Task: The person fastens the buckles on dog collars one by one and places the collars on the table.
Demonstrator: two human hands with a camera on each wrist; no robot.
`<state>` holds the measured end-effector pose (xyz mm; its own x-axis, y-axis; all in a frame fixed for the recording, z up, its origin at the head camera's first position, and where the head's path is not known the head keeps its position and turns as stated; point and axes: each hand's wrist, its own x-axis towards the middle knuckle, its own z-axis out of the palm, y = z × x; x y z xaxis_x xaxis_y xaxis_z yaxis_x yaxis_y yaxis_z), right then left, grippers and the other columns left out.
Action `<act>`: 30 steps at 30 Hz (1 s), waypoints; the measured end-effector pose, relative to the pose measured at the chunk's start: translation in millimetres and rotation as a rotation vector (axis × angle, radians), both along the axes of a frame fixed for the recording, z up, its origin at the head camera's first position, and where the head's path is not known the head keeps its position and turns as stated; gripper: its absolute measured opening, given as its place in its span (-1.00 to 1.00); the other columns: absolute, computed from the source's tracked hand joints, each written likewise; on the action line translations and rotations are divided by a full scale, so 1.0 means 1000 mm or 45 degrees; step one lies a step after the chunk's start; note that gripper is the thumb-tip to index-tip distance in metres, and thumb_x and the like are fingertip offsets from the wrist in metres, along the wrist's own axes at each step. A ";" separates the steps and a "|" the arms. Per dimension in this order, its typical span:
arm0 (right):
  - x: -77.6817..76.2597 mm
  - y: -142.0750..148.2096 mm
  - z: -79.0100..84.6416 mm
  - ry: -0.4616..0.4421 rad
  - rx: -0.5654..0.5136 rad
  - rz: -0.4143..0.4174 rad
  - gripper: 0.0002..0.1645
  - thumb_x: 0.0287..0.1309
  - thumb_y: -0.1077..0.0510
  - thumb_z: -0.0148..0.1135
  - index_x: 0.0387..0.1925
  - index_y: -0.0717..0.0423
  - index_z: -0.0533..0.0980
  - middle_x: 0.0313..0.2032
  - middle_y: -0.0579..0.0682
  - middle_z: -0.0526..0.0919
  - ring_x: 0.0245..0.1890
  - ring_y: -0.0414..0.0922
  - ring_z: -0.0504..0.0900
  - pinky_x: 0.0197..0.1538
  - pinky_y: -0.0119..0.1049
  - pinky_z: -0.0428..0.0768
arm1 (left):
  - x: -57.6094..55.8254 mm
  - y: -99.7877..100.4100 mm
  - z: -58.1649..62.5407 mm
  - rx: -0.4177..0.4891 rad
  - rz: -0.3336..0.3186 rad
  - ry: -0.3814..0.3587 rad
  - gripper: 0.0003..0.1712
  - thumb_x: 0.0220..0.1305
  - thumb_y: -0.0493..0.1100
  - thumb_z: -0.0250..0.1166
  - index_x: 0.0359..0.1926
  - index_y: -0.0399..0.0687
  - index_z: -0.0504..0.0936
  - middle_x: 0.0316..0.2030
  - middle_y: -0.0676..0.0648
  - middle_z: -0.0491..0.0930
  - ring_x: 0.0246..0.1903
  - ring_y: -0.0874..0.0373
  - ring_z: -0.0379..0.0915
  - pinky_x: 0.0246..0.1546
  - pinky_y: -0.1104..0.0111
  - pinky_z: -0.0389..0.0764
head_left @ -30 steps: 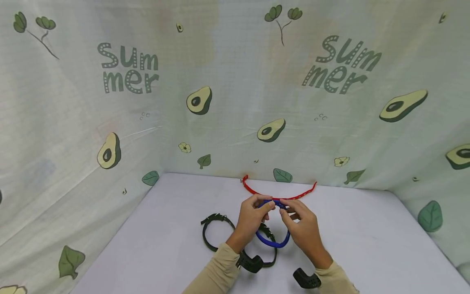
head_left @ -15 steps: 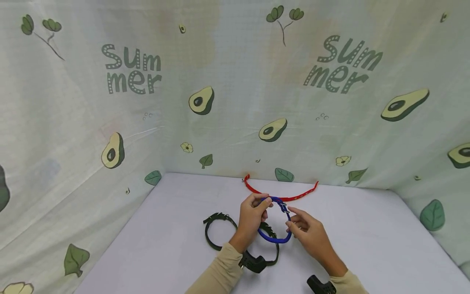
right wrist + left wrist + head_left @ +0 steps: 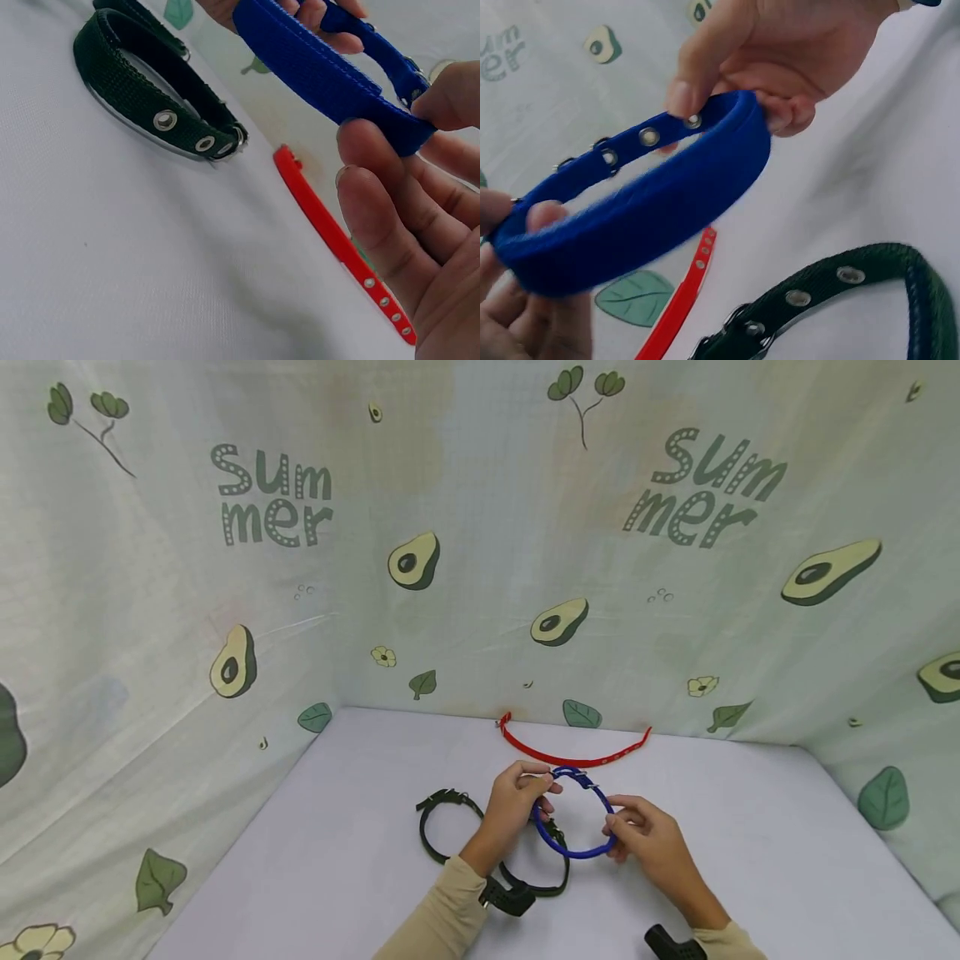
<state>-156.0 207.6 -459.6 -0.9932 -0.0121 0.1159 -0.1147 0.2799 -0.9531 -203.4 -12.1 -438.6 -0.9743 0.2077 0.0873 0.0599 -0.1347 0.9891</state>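
Observation:
A blue collar [image 3: 576, 855], buckled into a loop with metal eyelets, is held above the table between both hands. My left hand [image 3: 516, 802] pinches it near the eyelets at the upper left; in the left wrist view the thumb lies by an eyelet of the blue collar [image 3: 652, 202]. With thumb and fingers, my right hand [image 3: 651, 842] grips the loop's right side, as the right wrist view shows on the blue collar [image 3: 315, 67]. Two dark green collars lie below and left: one green collar [image 3: 424, 835] in full loop, the other green collar [image 3: 551, 890] partly behind the left hand.
A red collar [image 3: 558, 757] lies unfastened in a shallow curve near the table's back edge. The white table [image 3: 780, 843] meets a printed cloth [image 3: 480, 527] at the back and sides. Black wrist cameras, including the left wrist camera [image 3: 510, 897], hang by the sleeves.
My right hand has left the buckle and shifted right and down along the blue collar, now gripping its right side. The loop has opened rounder; my left hand stays nearly in place.

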 end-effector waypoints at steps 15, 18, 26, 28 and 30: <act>0.004 0.024 -0.002 -0.117 0.170 -0.250 -0.65 0.42 0.07 0.21 0.03 0.26 0.57 -0.34 0.09 0.70 -0.55 -0.06 0.53 -0.50 -0.29 0.56 | 0.009 0.008 -0.007 -0.482 -0.115 0.011 -0.69 0.28 -0.12 0.42 -0.01 -0.13 0.64 -0.30 -0.01 0.63 -0.46 0.18 0.58 -0.40 0.33 0.65; 0.001 0.027 -0.002 -0.143 0.202 -0.251 -0.69 0.40 0.12 0.21 0.01 0.27 0.57 -0.36 0.07 0.69 -0.53 -0.07 0.52 -0.49 -0.30 0.55 | 0.010 0.011 -0.007 -0.490 -0.117 0.020 -0.68 0.27 -0.15 0.42 0.01 -0.15 0.66 -0.26 0.02 0.57 -0.47 0.20 0.58 -0.40 0.34 0.64; 0.001 0.033 -0.005 -0.158 0.251 -0.253 -0.72 0.35 0.16 0.25 -0.01 0.26 0.60 -0.35 0.07 0.69 -0.53 -0.08 0.50 -0.50 -0.31 0.52 | 0.014 0.017 -0.009 -0.549 -0.143 0.043 -0.61 0.24 -0.17 0.43 0.07 -0.17 0.66 -0.26 0.07 0.57 -0.47 0.23 0.59 -0.44 0.36 0.58; 0.000 0.035 -0.006 -0.159 0.263 -0.254 -0.72 0.34 0.15 0.26 -0.01 0.25 0.61 -0.35 0.06 0.69 -0.53 -0.09 0.49 -0.51 -0.30 0.52 | 0.014 0.018 -0.010 -0.564 -0.147 0.038 -0.59 0.23 -0.18 0.44 0.09 -0.17 0.66 -0.25 0.07 0.58 -0.47 0.24 0.59 -0.45 0.37 0.56; 0.000 0.036 -0.008 -0.157 0.283 -0.258 -0.72 0.33 0.15 0.26 -0.02 0.24 0.62 -0.35 0.05 0.69 -0.53 -0.09 0.49 -0.51 -0.30 0.52 | 0.014 0.018 -0.011 -0.578 -0.154 0.031 -0.55 0.22 -0.18 0.45 0.13 -0.16 0.64 -0.21 0.07 0.59 -0.47 0.24 0.60 -0.45 0.37 0.56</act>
